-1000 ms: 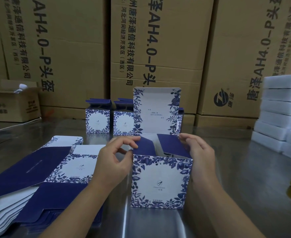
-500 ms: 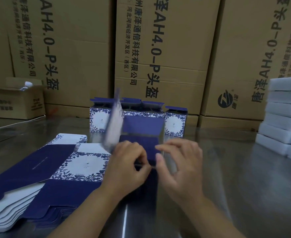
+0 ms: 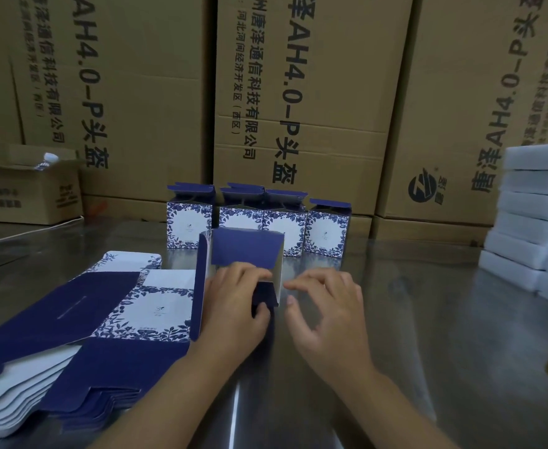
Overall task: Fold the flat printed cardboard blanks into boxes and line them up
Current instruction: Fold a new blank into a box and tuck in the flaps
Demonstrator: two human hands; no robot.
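Left hand (image 3: 237,303): fingers laid over a dark blue flap and thumb beneath it, pinching it at the mouth of the half-folded box (image 3: 246,251).
Right hand (image 3: 327,306): relaxed, fingers spread and lightly bent, holding nothing, just beside the box's right edge.
Box in work: between the two hands, low over the desk (image 3: 411,319), tipped so its blue inside faces the person; a long side flap stands along its left.
Flat blanks (image 3: 72,322): a fanned stack just left of that box, the top one showing blue and floral print.
Finished boxes (image 3: 327,234): four upright in a row behind, top flaps open.
Back wall: tall brown cartons (image 3: 314,92).
Right side: white slabs (image 3: 538,205), stacked.
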